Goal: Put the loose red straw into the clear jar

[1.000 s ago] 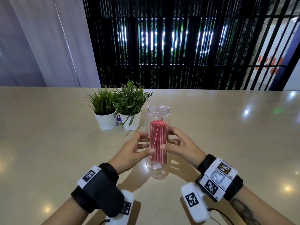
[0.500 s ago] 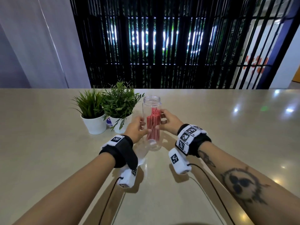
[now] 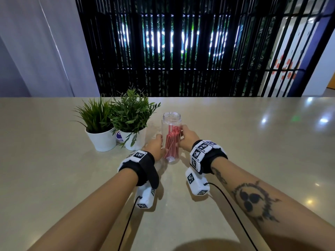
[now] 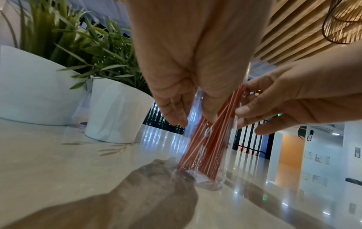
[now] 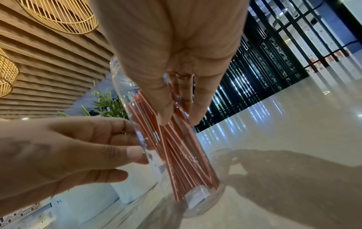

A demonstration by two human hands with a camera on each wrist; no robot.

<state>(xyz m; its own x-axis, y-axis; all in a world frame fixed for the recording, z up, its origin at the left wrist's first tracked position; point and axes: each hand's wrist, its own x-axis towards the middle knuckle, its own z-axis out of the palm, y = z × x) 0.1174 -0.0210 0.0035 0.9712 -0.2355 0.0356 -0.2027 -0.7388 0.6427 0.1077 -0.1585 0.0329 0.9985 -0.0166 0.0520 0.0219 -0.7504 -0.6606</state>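
A clear jar [image 3: 171, 117] stands open-topped on the beige table [image 3: 253, 142], with a bundle of red straws [image 3: 172, 142] leaning inside it. My left hand [image 3: 159, 142] holds the jar's left side and my right hand [image 3: 183, 134] holds its right side. In the left wrist view my left hand [image 4: 192, 119] has its thumb and fingers on the jar [image 4: 207, 184], and the straws [image 4: 207, 147] show through the wall. In the right wrist view my right hand [image 5: 179, 122] grips the jar [image 5: 205, 199] from above. Every straw I see is inside the jar.
Two potted green plants [image 3: 96, 120] [image 3: 132, 116] in white pots [image 3: 103, 140] stand just left of the jar, close to my left hand. A black slatted screen [image 3: 181, 51] rises behind the table's far edge. Cables trail from both wrist bands.
Both hands have slid the jar away from me across the table, beside the plants. My arms are now stretched out. The straws lean more inside the jar.
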